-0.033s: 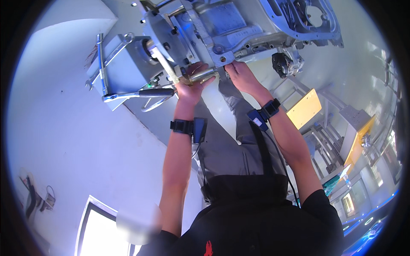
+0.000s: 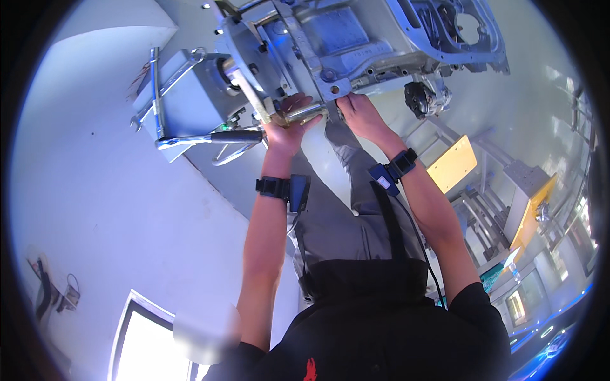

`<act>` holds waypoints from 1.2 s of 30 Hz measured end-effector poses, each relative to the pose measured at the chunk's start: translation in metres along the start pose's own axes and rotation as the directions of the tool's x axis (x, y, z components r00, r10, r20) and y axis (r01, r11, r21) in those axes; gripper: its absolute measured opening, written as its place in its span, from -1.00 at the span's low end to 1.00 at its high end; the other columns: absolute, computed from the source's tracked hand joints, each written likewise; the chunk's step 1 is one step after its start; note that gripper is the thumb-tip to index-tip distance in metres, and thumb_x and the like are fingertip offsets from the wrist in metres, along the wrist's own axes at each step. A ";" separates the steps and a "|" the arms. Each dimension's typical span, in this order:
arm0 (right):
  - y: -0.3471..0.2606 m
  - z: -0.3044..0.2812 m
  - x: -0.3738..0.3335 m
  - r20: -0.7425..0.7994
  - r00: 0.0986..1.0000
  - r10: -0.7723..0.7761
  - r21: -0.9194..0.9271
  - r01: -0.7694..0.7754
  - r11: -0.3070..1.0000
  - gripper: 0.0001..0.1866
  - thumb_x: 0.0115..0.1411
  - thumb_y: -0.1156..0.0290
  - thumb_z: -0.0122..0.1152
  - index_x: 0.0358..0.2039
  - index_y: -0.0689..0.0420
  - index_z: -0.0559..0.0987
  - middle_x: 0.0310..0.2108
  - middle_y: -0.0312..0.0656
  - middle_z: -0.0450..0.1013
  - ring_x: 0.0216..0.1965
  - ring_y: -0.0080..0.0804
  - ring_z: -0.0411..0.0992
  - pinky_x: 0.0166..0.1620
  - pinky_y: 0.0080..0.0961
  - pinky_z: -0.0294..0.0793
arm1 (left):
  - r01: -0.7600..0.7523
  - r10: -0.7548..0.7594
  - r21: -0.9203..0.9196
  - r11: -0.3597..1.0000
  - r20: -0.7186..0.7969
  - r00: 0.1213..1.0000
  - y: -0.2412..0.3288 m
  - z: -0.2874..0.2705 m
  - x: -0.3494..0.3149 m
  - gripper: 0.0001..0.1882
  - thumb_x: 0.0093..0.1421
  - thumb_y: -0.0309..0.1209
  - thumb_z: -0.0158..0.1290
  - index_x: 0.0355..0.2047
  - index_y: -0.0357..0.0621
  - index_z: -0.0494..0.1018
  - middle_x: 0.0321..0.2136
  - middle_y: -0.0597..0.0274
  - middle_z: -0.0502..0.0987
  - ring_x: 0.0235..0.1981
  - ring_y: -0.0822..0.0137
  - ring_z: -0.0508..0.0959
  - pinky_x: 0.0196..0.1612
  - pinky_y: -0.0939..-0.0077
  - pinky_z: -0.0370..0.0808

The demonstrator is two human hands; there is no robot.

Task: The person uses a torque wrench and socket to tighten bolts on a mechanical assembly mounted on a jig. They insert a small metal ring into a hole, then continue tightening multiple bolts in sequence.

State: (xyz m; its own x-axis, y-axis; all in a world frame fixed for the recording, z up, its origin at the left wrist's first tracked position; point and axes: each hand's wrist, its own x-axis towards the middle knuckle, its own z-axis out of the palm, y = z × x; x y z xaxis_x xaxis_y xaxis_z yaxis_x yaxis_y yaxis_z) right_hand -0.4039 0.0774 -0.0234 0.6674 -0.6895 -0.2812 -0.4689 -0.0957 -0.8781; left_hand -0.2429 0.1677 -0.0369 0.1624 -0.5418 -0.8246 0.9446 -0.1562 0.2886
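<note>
Nearest is the person's black shirt [image 2: 375,330], above grey trousers [image 2: 318,216], with bare forearms reaching forward and a dark strap on each wrist. The left hand [image 2: 284,132] is at a silver cylinder [image 2: 308,113], fingers on one side of it and thumb on the other; I can't tell whether they are clamped on it. A flat pale metal bar [image 2: 251,92] slants down to the cylinder's left end. Over to its right, the right hand [image 2: 364,117] has its fingers bent close together at the lower edge of a big grey cast housing [image 2: 356,38]; the tips are partly hidden, so I can't say whether they pinch anything. That housing spreads beyond both hands, across the top of the view. Left of the bar sits a grey box [image 2: 206,89], with a ratchet wrench [image 2: 235,137] and a combination wrench [image 2: 179,72] by it, the ratchet's black grip pointing toward the left hand. Under the housing's right part there's a black-and-silver part [image 2: 419,98]. Farther off to the right are a yellow board [image 2: 452,164] and a metal-framed bench with a yellow edge [image 2: 530,203].
</note>
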 end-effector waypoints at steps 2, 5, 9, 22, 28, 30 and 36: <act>0.010 -0.002 0.000 -0.012 0.995 -0.102 -0.175 0.099 0.980 -0.72 0.21 0.26 -0.15 -0.33 0.26 0.36 -0.56 0.01 0.37 -0.54 -0.07 0.33 -0.44 -0.33 0.29 | -0.003 0.003 0.025 1.000 0.018 1.000 0.001 0.007 -0.003 -0.28 0.13 0.15 -0.41 -0.10 -0.30 0.29 -0.13 0.00 0.39 -0.04 -0.02 0.34 -0.05 -0.17 0.29; 0.009 -0.005 0.003 0.109 0.987 0.114 -0.127 -0.100 0.987 -0.67 0.22 0.22 -0.17 -0.37 0.28 0.37 -0.64 -0.05 0.34 -0.58 -0.16 0.31 -0.46 -0.39 0.27 | 0.026 -0.030 0.084 0.996 0.045 0.999 0.000 -0.003 0.002 -0.18 0.10 0.24 -0.52 -0.15 -0.29 0.35 -0.19 0.00 0.43 -0.08 -0.01 0.37 -0.07 -0.08 0.34; -0.012 -0.008 0.000 0.055 0.983 0.178 0.126 -0.183 0.975 -0.64 0.23 0.17 -0.18 -0.37 0.25 0.40 -0.70 -0.21 0.28 -0.65 -0.43 0.25 -0.51 -0.46 0.23 | 0.034 -0.041 0.153 0.988 0.042 0.998 0.012 0.002 -0.009 -0.33 0.15 0.13 -0.44 -0.14 -0.23 0.32 -0.13 0.05 0.38 -0.09 0.02 0.40 -0.08 0.02 0.37; 0.014 -0.002 0.008 0.290 0.865 0.410 0.294 -0.488 0.822 -0.50 0.22 -0.01 -0.25 -0.65 0.14 0.29 -0.82 -0.29 0.15 -0.81 -0.45 0.16 -0.67 -0.50 0.13 | -0.387 0.482 0.515 0.765 -0.060 0.874 0.008 -0.015 -0.057 -0.65 0.10 -0.27 0.07 -0.23 -0.33 0.44 -0.39 0.15 0.51 -0.36 0.39 0.53 -0.42 0.54 0.57; 0.001 -0.009 0.004 0.239 0.927 0.288 0.287 -0.351 0.891 -0.57 0.23 -0.01 -0.25 -0.59 0.06 0.27 -0.81 -0.40 0.11 -0.84 -0.61 0.09 -0.73 -0.58 0.08 | -0.262 0.435 0.762 0.593 -0.029 0.900 0.023 -0.015 -0.055 -0.69 0.04 -0.30 0.12 -0.32 -0.34 0.49 -0.49 0.19 0.54 -0.43 0.46 0.55 -0.48 0.63 0.52; 0.001 -0.006 0.005 0.196 0.960 0.199 0.230 -0.242 0.943 -0.65 0.25 0.04 -0.25 -0.51 0.03 0.26 -0.78 -0.41 0.10 -0.80 -0.61 0.10 -0.70 -0.59 0.12 | -0.307 0.477 0.746 0.591 -0.016 0.879 0.021 -0.021 -0.048 -0.69 0.03 -0.27 0.14 -0.37 -0.33 0.49 -0.54 0.19 0.54 -0.49 0.47 0.54 -0.51 0.61 0.49; -0.011 -0.009 0.005 0.403 0.841 0.360 0.552 -0.537 0.638 -0.64 0.24 0.06 -0.21 -0.58 0.01 0.18 -0.77 -0.45 -0.03 -0.77 -0.63 0.02 -0.66 -0.62 0.10 | -0.315 0.454 0.725 0.613 0.004 0.891 0.019 -0.021 -0.054 -0.67 0.07 -0.22 0.09 -0.33 -0.28 0.47 -0.51 0.24 0.54 -0.51 0.50 0.50 -0.48 0.61 0.44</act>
State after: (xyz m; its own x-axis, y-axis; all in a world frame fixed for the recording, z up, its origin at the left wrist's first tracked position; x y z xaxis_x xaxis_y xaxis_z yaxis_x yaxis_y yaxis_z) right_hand -0.4008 0.0684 -0.0116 0.6260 -0.3250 -0.7089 -0.3385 0.7057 -0.6224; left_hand -0.2277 0.2114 0.0024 0.5721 -0.5568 -0.6023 0.3207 -0.5239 0.7891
